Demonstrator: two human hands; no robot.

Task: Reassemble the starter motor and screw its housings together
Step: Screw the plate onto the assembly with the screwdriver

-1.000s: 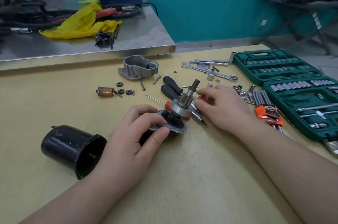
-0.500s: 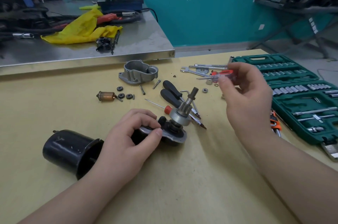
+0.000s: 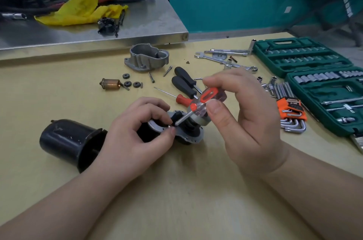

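Presently, counter (image 3: 176, 190) centre: one motor assembly (image 3: 188, 131), left hand (image 3: 137, 133) gripping it; right hand (image 3: 245, 114) pinching one screwdriver (image 3: 204, 102), tip at its flange. Left edge: one black housing (image 3: 70, 141). Far side: one grey housing (image 3: 147, 57), three gears (image 3: 127, 83).

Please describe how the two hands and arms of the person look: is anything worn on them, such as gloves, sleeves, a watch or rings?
Both are bare. The left hand and the right hand wear no gloves, and no rings show on the fingers. Both forearms are uncovered down to the picture's edge: no sleeve, watch or bracelet is in view. The fingernails are short and unpainted.
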